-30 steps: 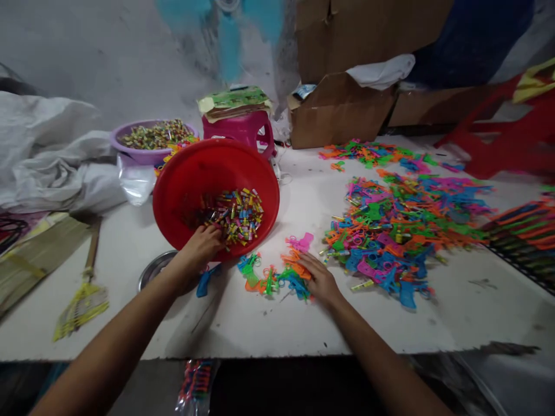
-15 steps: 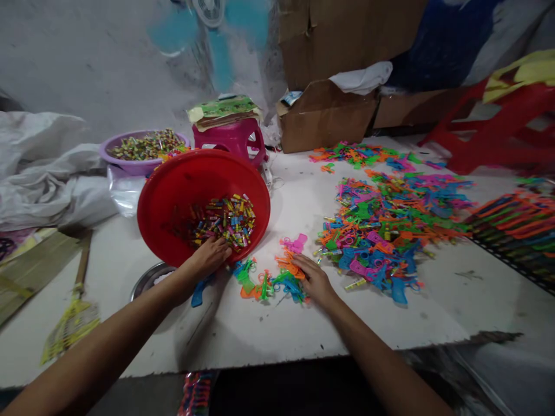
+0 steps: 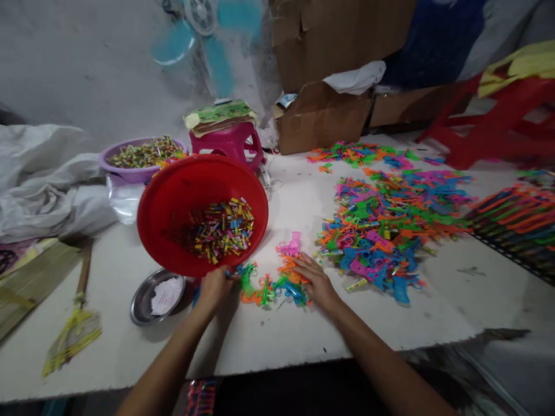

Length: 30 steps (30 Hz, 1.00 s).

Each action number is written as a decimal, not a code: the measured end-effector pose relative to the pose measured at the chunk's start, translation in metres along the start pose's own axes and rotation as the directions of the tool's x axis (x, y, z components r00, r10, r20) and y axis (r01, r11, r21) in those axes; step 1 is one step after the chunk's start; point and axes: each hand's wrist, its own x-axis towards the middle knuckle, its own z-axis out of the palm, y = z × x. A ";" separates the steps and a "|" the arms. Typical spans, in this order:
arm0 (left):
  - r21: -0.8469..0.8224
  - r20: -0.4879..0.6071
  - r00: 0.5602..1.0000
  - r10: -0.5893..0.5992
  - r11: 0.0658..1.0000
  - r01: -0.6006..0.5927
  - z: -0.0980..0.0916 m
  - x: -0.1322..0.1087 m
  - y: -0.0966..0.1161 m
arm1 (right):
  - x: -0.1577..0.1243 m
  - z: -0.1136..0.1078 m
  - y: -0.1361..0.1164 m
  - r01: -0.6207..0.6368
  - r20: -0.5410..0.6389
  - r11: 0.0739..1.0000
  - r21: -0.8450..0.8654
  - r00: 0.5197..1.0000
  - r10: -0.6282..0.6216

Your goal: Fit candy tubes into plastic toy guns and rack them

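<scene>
Head view: left hand (image 3: 215, 287) is pinched shut (contents unclear) below a tilted red plastic basin (image 3: 173, 196). Right hand (image 3: 315, 281) lies flat and open on a small cluster of coloured plastic toy pistols (image 3: 269, 287) at centre frame. A far larger heap of toy pistols (image 3: 381, 225) lies to the right.

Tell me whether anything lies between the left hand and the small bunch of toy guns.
Nothing visible does. The left hand touches the small bunch of toy guns at its left end, just below the red basin; the right hand rests on its other end.

Left hand (image 3: 215, 287) at red basin (image 3: 173, 190) rim; right hand (image 3: 315, 281) on small toy pile (image 3: 277, 280).
</scene>
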 end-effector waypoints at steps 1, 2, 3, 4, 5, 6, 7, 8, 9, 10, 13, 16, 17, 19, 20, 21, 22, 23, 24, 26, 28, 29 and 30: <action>-0.041 0.009 1.000 0.003 0.999 -0.002 0.006 -0.006 -0.001 | 0.001 -0.002 0.000 0.008 0.025 1.000 -0.007 1.000 -0.008; -0.078 0.018 1.000 0.007 0.997 -0.006 0.011 -0.012 -0.003 | 0.003 -0.004 0.000 0.008 0.052 1.000 -0.014 0.999 -0.007; -0.110 0.027 1.000 0.010 0.994 -0.007 0.016 -0.018 -0.005 | 0.006 -0.007 -0.002 0.001 0.075 1.000 -0.023 0.997 0.001; -0.133 0.038 0.999 0.010 0.991 -0.005 0.019 -0.024 -0.008 | 0.009 -0.010 -0.006 -0.011 0.090 0.999 -0.033 0.996 0.014; -0.159 0.050 0.999 0.013 0.987 -0.005 0.022 -0.030 -0.011 | 0.013 -0.012 -0.013 -0.021 0.098 0.999 -0.041 0.995 0.025; -0.198 0.061 0.998 0.029 0.980 -0.016 0.024 -0.036 -0.015 | 0.018 -0.013 -0.022 -0.019 0.107 0.999 -0.043 0.994 0.024; -0.251 0.065 0.996 0.056 0.967 -0.038 0.026 -0.041 -0.019 | 0.022 -0.012 -0.034 -0.007 0.118 0.999 -0.037 0.993 0.012; -0.318 0.061 0.994 0.088 0.946 -0.064 0.027 -0.045 -0.023 | 0.025 -0.010 -0.048 0.009 0.130 1.000 -0.028 0.991 -0.005; -0.389 0.050 0.992 0.111 0.917 -0.083 0.029 -0.048 -0.026 | 0.028 -0.005 -0.062 0.017 0.144 0.999 -0.027 0.990 -0.013; -0.454 0.036 0.992 0.117 0.887 -0.088 0.030 -0.051 -0.028 | 0.031 0.003 -0.077 0.012 0.159 0.999 -0.040 0.987 -0.005; -0.496 0.005 1.000 0.018 0.868 -0.013 0.035 -0.054 -0.027 | 0.037 0.033 -0.110 -0.078 0.190 0.982 -0.173 0.975 0.111; -0.443 -0.038 0.996 -0.085 0.895 0.059 0.039 -0.057 -0.020 | 0.044 0.058 -0.117 -0.123 0.208 0.950 -0.286 0.960 0.187; -0.454 -0.057 0.991 -0.117 0.888 0.079 0.041 -0.058 -0.018 | 0.046 0.062 -0.115 -0.121 0.212 0.950 -0.289 0.959 0.187; -0.528 -0.092 0.975 -0.204 0.840 0.126 0.042 -0.060 -0.016 | 0.050 0.061 -0.110 -0.144 0.203 0.961 -0.237 0.960 0.194; -0.578 -0.095 0.963 -0.253 0.801 0.154 0.042 -0.062 -0.015 | 0.051 0.057 -0.108 -0.183 0.182 0.966 -0.186 0.959 0.216; -0.640 -0.079 0.951 -0.300 0.747 0.182 0.041 -0.063 -0.015 | 0.051 0.051 -0.106 -0.241 0.155 0.964 -0.113 0.954 0.256; -0.716 -0.033 0.944 -0.329 0.666 0.207 0.040 -0.065 -0.014 | 0.051 0.044 -0.106 -0.309 0.139 0.951 -0.015 0.941 0.308; -0.805 0.043 0.943 -0.331 0.547 0.229 0.037 -0.067 -0.012 | 0.049 0.037 -0.106 -0.381 0.142 0.919 0.105 0.920 0.365; -0.889 0.137 0.944 -0.301 0.383 0.251 0.034 -0.070 -0.009 | 0.048 0.030 -0.107 -0.447 0.168 0.861 0.242 0.894 0.416; -0.956 0.291 0.946 -0.139 -0.017 0.292 0.027 -0.075 0.002 | 0.043 0.020 -0.111 -0.535 0.255 0.682 0.498 0.842 0.475; -0.889 0.335 0.941 0.050 -0.315 0.333 0.021 -0.082 0.018 | 0.038 0.016 -0.116 -0.555 0.280 0.512 0.656 0.808 0.518; -0.851 0.336 0.936 0.109 -0.390 0.351 0.018 -0.084 0.027 | 0.036 0.015 -0.118 -0.545 0.262 0.463 0.699 0.797 0.544; -0.828 0.336 0.932 0.140 -0.428 0.363 0.017 -0.087 0.035 | 0.035 0.015 -0.120 -0.530 0.232 0.439 0.725 0.789 0.568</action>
